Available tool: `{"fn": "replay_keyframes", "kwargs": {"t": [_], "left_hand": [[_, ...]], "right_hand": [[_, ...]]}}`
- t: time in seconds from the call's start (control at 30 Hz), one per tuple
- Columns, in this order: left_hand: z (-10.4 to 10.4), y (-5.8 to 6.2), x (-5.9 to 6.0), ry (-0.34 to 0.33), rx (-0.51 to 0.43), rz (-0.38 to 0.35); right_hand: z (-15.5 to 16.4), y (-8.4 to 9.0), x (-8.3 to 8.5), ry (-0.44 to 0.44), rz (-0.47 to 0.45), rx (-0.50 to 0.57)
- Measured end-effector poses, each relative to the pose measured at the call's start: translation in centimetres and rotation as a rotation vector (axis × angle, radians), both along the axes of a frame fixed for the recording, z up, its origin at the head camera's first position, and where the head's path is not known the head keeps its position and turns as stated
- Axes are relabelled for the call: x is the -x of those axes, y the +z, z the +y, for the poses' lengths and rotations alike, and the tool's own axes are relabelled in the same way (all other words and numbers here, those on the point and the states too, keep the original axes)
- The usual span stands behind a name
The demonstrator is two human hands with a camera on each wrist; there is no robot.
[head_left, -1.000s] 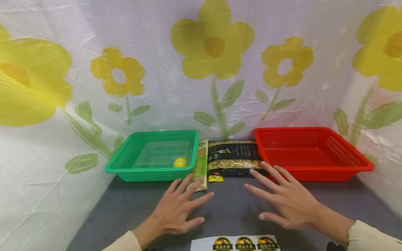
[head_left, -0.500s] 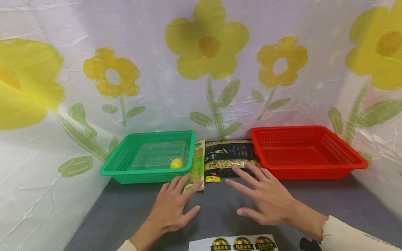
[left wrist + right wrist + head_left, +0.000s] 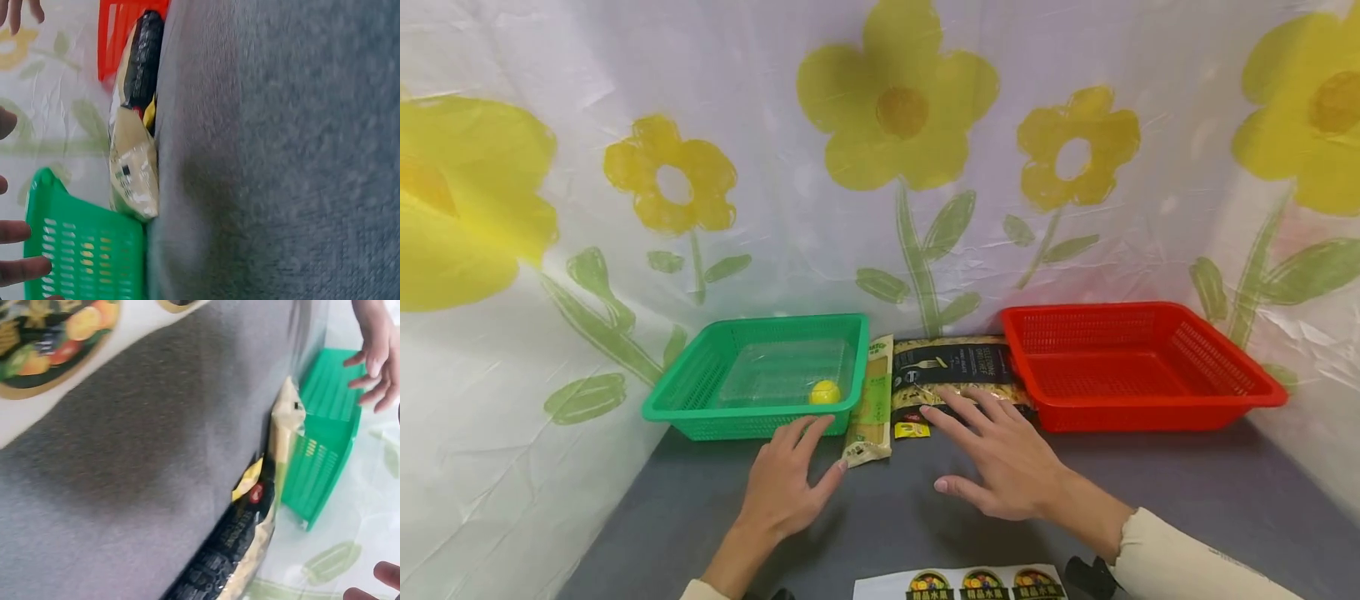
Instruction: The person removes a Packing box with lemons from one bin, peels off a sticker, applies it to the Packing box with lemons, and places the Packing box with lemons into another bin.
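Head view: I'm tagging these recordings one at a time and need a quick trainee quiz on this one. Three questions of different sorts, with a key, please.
1. Open: What round thing sits in the green basket along with the clear tray?

2. True or false: Neither the left hand nor the right hand is holding anything.

3. Multiple choice: Which lies between the green basket and the black bag?
A. the red basket
B. the tan bag
C. the sticker sheet

Key: 1. A yellow ball. 2. True. 3. B.
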State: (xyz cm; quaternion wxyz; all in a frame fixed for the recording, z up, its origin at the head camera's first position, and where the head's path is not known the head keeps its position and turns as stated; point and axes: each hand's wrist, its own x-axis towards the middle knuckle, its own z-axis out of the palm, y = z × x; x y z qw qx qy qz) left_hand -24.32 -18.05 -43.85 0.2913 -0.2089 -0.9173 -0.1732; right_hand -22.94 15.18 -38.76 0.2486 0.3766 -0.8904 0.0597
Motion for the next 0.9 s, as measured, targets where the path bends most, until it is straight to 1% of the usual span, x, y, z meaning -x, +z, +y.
{"fn": "replay_keyframes", "kwargs": {"t": [0.1, 0.2, 0.3, 0.37, 0.43, 0.5, 0.63, 0.67, 0.77, 0.83, 0.9], "left_hand": [[-0.4, -0.7, 0.2, 0.033, -0.075, -0.044], [-0.8, -1.1, 0.7, 0.073, -0.152, -0.076], [-1.0, -1.3, 1.4, 0.098, -0.260, -0.093], [-1.1, -1.5, 1.9, 0.113, -0.353, -0.107], [-1.2, -1.5, 2.3, 0.127, -0.476, -0.126], [-1.4, -1.6, 2.7, 0.167, -0.608, -0.162], [-1.8, -1.4, 3.5, 0.212, -0.914, -0.252], [-1.9, -1.3, 3.6, 0.208, -0.996, -0.272], [-2.3, -1.1, 3.8, 0.156, -1.233, -0.334], [-2.5, -1.0, 3.8, 0.121, -1.370, -0.366], [-2.7, -1.0, 4.0, 0.086, -1.486, -0.395]], "right_hand": [[-0.6, 0.1, 0.3, 0.022, -0.021, 0.015], [-1.1, 0.2, 0.7, 0.023, -0.035, 0.043], [-1.5, 0.3, 1.2, 0.015, -0.049, 0.079], [-1.8, 0.4, 1.6, 0.011, -0.064, 0.111], [-2.1, 0.4, 2.1, 0.013, -0.082, 0.142], [-2.4, 0.3, 2.6, 0.013, -0.113, 0.171], [-3.0, 0.3, 3.3, -0.012, -0.193, 0.216], [-3.1, 0.2, 3.5, -0.016, -0.213, 0.226], [-3.6, 0.0, 3.8, -0.020, -0.259, 0.254], [-4.0, -0.3, 3.9, -0.011, -0.277, 0.260], [-4.3, -0.5, 4.1, -0.007, -0.284, 0.260]]}}
